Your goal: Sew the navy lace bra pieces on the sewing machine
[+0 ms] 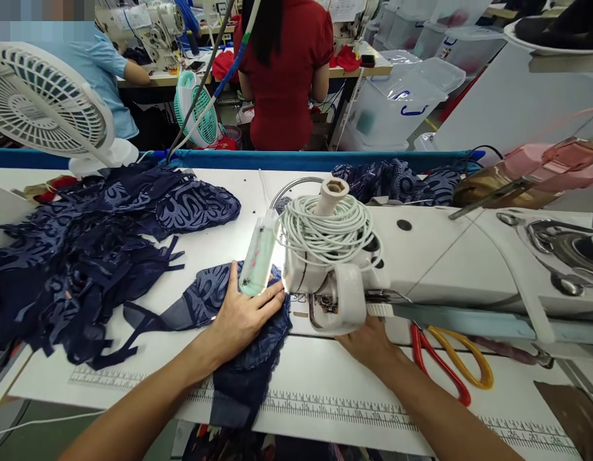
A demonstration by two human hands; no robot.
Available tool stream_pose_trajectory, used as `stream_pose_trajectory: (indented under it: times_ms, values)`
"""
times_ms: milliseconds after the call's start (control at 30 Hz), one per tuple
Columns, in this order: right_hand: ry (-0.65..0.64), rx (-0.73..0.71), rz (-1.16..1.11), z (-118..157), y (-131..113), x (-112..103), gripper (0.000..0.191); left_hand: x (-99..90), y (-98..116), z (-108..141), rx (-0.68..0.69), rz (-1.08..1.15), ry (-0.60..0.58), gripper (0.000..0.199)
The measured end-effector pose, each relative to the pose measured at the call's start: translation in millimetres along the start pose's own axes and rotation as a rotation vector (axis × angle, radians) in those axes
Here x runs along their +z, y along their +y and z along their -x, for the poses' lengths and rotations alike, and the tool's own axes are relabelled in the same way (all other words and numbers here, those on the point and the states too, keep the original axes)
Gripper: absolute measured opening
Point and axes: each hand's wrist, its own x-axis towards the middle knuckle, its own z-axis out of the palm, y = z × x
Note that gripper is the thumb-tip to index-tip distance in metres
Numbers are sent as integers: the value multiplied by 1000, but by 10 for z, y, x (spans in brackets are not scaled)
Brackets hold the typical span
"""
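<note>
Lace piece, one: I judged it unfinished. Left hand: lay flat on it. Right hand: grip, couldn't tell. Navy pile: done or waiting, unclear.

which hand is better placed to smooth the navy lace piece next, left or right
Probably the left hand: it lies on the navy lace piece, while the right hand is partly hidden under the sewing machine's head.

Garment between pile and machine
</note>
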Motion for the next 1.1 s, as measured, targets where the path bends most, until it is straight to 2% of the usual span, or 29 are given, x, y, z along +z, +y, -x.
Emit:
stream_pose_trajectory:
  times_ms: [167,333,533,700,867,1100]
  values:
    - [73,0,-7,-68,-63,-50,27,-27,36,14,8,-44,-17,30]
    - [109,-76,-4,-169,-127,-139,26,-59,82,26,8,-44,5,30]
    - [83,-178,42,-200,-146,-140,30,-17,80,5,-25,-80,-53,31]
    - [21,-192,72,-215,-162,-152,32,14,63,1,-21,-79,-64,32]
    - [0,-180,81,-198,-108,-51,31,3,72,17,-30,-69,-3,32]
    - [23,-187,59,-151,-24,67,32,-135,179,265,-95,-83,-49,36]
